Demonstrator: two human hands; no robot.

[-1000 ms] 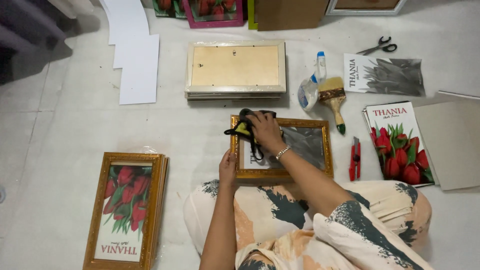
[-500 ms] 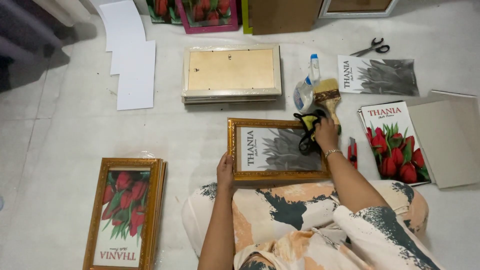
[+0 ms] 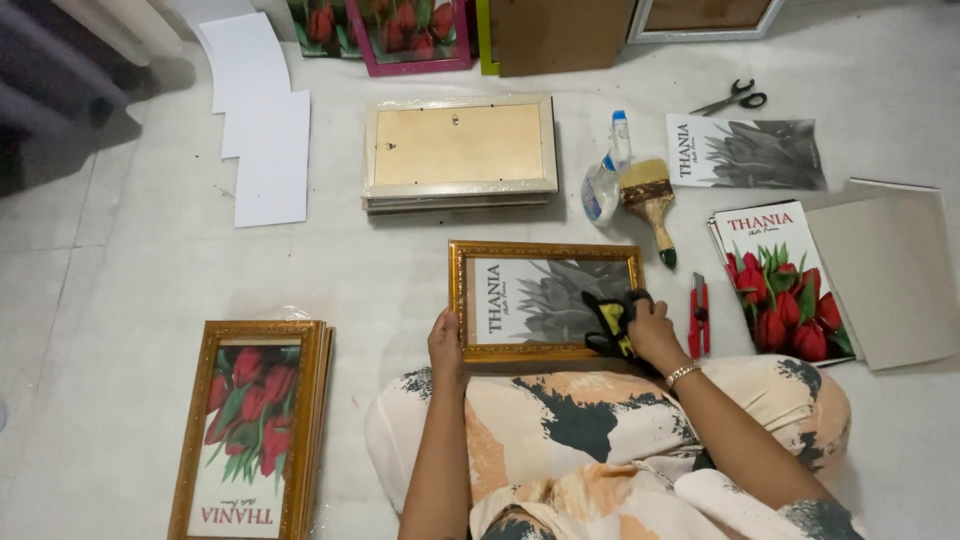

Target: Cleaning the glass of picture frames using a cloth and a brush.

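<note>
Nearest, the left hand [image 3: 446,340] grips the near-left corner of a gold picture frame [image 3: 545,301] lying flat on the floor [image 3: 120,300] just before the person's knees. The right hand [image 3: 655,330] is closed around a yellow-and-black cloth [image 3: 612,322], pressing it on the frame's near-right corner. Just right of that lies a red utility knife [image 3: 697,317], then a stack of tulip prints [image 3: 780,285]. A stack of gold frames [image 3: 255,425] sits toward the floor's left side. Farther off lie a paintbrush [image 3: 648,205], a spray bottle [image 3: 605,175], a pale frame stack [image 3: 460,152] and scissors [image 3: 730,98].
</note>
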